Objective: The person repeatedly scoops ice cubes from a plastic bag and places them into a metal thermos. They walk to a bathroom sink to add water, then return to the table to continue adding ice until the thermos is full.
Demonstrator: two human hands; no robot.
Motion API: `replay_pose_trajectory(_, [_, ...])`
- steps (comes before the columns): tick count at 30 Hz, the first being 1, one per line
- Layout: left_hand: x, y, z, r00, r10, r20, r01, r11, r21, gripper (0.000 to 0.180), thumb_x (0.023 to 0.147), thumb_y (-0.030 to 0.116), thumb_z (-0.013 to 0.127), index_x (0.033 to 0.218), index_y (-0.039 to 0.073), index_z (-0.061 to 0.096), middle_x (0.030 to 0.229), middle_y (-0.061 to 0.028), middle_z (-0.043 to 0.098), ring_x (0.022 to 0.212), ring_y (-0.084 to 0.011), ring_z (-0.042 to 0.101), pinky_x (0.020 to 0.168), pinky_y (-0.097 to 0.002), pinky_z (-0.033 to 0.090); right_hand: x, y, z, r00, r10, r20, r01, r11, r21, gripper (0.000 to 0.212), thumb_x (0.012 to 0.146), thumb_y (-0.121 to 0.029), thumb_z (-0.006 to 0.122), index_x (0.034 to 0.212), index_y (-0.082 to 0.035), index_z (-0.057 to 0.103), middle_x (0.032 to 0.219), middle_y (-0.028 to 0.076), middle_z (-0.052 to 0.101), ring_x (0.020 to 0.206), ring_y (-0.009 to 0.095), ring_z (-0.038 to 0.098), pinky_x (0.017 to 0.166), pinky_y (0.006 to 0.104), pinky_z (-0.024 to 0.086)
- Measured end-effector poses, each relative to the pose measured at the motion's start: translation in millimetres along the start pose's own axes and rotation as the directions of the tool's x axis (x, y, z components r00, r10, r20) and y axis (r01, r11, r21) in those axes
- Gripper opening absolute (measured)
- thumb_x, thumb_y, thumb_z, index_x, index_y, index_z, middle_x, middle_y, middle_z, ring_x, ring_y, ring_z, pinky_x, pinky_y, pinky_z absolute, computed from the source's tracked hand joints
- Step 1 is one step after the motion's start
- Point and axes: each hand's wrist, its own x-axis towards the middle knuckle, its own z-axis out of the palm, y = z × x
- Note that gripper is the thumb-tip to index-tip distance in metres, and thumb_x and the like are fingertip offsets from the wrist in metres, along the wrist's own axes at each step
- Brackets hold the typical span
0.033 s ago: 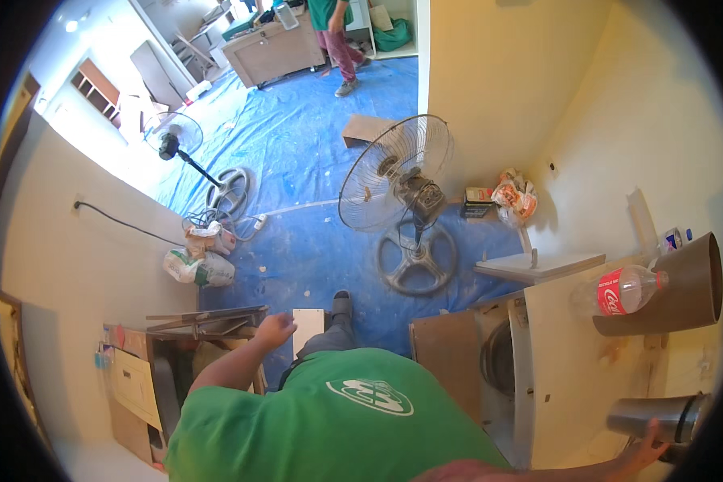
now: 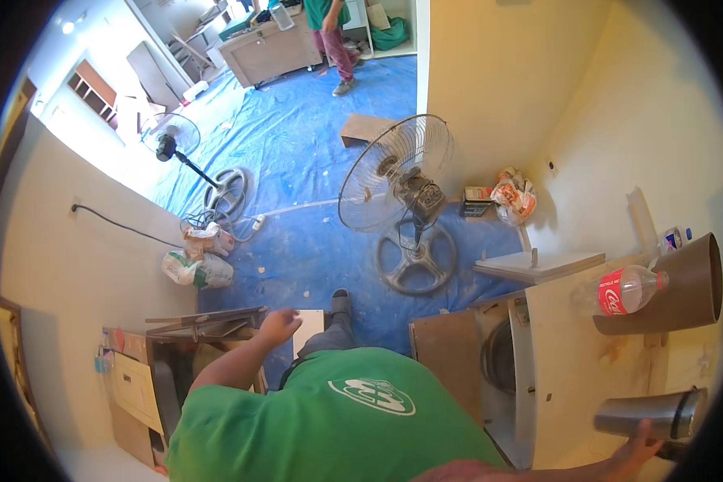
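At the lower right, my right hand (image 2: 639, 448) is closed on a shiny steel tumbler (image 2: 636, 415) with a dark band near one end. The tumbler lies on its side over the pale counter (image 2: 570, 394), and the palm is partly hidden. My left hand (image 2: 280, 326) hangs in front of me with loosely bent fingers, holding nothing. Below it is a white panel (image 2: 309, 328), beside my foot. A plastic soda bottle (image 2: 631, 291) with a red label and red cap is farther along the counter, against a brown curved sheet (image 2: 687, 301).
A pedestal fan (image 2: 398, 173) stands ahead on blue sheeting (image 2: 297, 249), a second fan (image 2: 169, 145) farther left. White sacks (image 2: 197, 269) and a cable lie by the left wall. Cabinets with loose boards (image 2: 209, 317) flank me. Another person (image 2: 333, 36) stands by a wooden chest (image 2: 273, 52).
My right hand and the steel tumbler have shifted slightly left, and more of the tumbler's far end shows. My left hand has moved a little to the right.
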Motion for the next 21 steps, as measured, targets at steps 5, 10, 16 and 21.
replay_pose_trajectory(5, [82.5,105.8,-69.5,0.913,0.327,-0.246,-0.376,0.906,-0.194,0.031,0.089,0.024,0.073,0.111,0.003,0.070,0.084,-0.0125,0.070,0.077,-0.0241,0.069,0.072,-0.0353,0.055,-124.5,-36.3,136.9,0.837,-0.027,0.547,-0.162,0.942,0.294,0.089,0.075,-0.013,0.081,0.151,0.001,0.038,0.142,0.016,0.052,0.129,0.028,0.050,0.113,0.0435,0.036])
replay_pose_trajectory(10, [207.2,140.8,-135.8,0.691,0.626,-0.362,-0.722,0.578,-0.380,0.022,0.089,0.013,0.074,0.109,0.004,0.071,0.086,-0.0083,0.068,0.076,-0.0183,0.067,0.070,-0.0319,0.054,-259.2,-170.9,323.1,0.788,0.014,0.615,-0.289,0.891,0.349,0.105,0.062,-0.018,0.086,0.151,0.001,0.035,0.138,0.020,0.054,0.125,0.033,0.055,0.107,0.0471,0.044])
replay_pose_trajectory(16, [270.2,112.6,-233.0,0.540,0.818,-0.197,-0.819,0.458,-0.346,0.026,0.091,0.022,0.074,0.111,0.005,0.072,0.089,-0.0084,0.070,0.077,-0.0237,0.068,0.071,-0.0371,0.055,-320.8,-287.7,488.6,0.717,-0.043,0.696,-0.328,0.860,0.390,0.112,0.056,-0.022,0.089,0.151,0.001,0.035,0.136,0.023,0.055,0.118,0.034,0.060,0.100,0.0479,0.052])
replay_pose_trajectory(21, [291.6,55.4,-262.8,0.631,0.776,-0.026,-0.699,0.553,-0.453,0.035,0.093,0.034,0.071,0.114,0.006,0.072,0.093,-0.0102,0.072,0.083,-0.0250,0.069,0.075,-0.0403,0.055,-332.8,-343.6,591.2,0.600,-0.189,0.777,-0.250,0.878,0.407,0.106,0.055,-0.024,0.090,0.144,0.004,0.040,0.131,0.023,0.056,0.115,0.033,0.061,0.096,0.0455,0.055])
